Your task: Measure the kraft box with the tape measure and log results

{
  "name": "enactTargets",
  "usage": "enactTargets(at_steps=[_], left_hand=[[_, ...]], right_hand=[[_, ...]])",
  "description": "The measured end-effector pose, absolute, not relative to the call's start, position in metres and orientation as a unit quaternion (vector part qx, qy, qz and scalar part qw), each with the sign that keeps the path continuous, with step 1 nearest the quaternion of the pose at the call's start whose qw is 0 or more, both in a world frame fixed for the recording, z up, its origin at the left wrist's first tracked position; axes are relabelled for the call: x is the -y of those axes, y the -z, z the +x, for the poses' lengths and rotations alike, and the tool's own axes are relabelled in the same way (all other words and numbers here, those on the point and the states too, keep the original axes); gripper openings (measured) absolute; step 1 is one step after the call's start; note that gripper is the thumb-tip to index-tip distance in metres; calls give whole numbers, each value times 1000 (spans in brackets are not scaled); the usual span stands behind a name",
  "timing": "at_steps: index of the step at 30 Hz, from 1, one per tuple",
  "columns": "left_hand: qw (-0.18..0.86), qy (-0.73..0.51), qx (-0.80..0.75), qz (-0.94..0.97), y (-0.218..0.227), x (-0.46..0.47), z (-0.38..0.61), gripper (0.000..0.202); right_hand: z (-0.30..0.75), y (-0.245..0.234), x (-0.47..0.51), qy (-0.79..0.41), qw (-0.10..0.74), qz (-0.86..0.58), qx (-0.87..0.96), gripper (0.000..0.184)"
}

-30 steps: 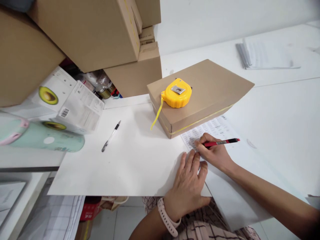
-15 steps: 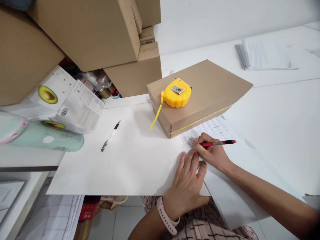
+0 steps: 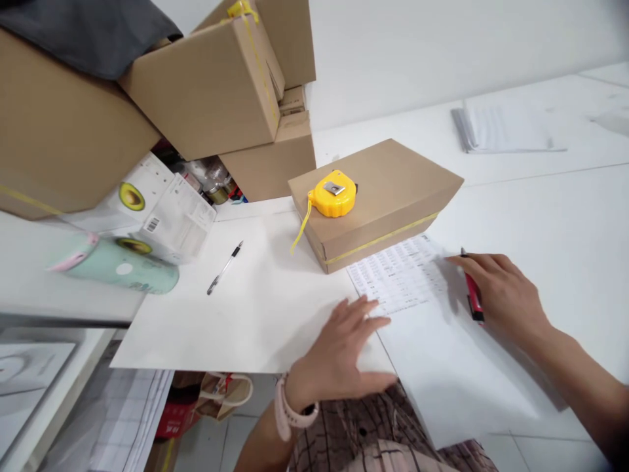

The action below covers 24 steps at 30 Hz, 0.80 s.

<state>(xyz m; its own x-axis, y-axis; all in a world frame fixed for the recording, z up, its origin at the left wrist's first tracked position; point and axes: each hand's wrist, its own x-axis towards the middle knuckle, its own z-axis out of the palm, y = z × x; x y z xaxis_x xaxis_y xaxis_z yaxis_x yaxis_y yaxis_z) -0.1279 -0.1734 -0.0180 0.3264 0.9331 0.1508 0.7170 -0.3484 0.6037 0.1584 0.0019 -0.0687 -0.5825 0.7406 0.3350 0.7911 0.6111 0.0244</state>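
My right hand (image 3: 508, 292) is over the right side of the printed sheet, with a red-and-black pen (image 3: 474, 295) held along the inner side of its fingers. The pen points away from me, and part of it is hidden by the hand. My left hand (image 3: 341, 344), wearing a pale wristband, hovers near the paper's left edge with fingers spread and nothing in it. The printed sheet (image 3: 398, 278) has rows of small text and lies partly under a closed cardboard box (image 3: 383, 203). A yellow tape measure (image 3: 335, 195) with a strap rests on that box.
A clear pen with a black grip (image 3: 225, 267) lies on the white board (image 3: 265, 314). At left are a mint-green bottle (image 3: 132, 265), white avocado-print boxes (image 3: 181, 219) and stacked cardboard boxes (image 3: 206, 85). A stack of papers (image 3: 508, 128) sits at the back right.
My right hand has moved right, off the printed rows, and the pen has turned from sideways to pointing away. My left hand has lifted and shifted left. The whole view has shifted slightly.
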Motion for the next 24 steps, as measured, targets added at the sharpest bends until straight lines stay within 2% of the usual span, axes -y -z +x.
enactTargets(at_steps=[3, 6, 8, 12, 16, 18, 20, 22, 24], left_hand=[[52, -421, -551, 718, -23, 156, -142, 34], [-114, -476, -563, 665, -53, 118, -150, 32], [-149, -453, -579, 661, -62, 85, -154, 43], [-72, -387, -671, 629, -67, 24, -160, 62], [1, -336, -708, 621, -69, 5, -160, 42], [12, -377, -694, 614, -71, 14, -154, 35], [77, -430, -654, 617, -74, 33, -141, 37], [193, -452, -588, 643, -78, 54, -124, 44], [281, -432, -522, 679, -85, 73, -105, 49]], right_hand=[[164, 82, -4, 107, 157, -440, 878, 51], [163, 90, -2, 91, 194, -463, 860, 51], [164, 91, -2, 63, 216, -476, 850, 49], [167, 87, -3, -10, 240, -484, 842, 42], [166, 78, 4, -84, 278, -473, 832, 35], [162, 68, 11, -100, 344, -479, 801, 33], [156, 52, 19, -117, 416, -493, 755, 28], [148, 29, 25, -203, 461, -493, 709, 23], [139, 2, 27, -396, 454, -440, 666, 29]])
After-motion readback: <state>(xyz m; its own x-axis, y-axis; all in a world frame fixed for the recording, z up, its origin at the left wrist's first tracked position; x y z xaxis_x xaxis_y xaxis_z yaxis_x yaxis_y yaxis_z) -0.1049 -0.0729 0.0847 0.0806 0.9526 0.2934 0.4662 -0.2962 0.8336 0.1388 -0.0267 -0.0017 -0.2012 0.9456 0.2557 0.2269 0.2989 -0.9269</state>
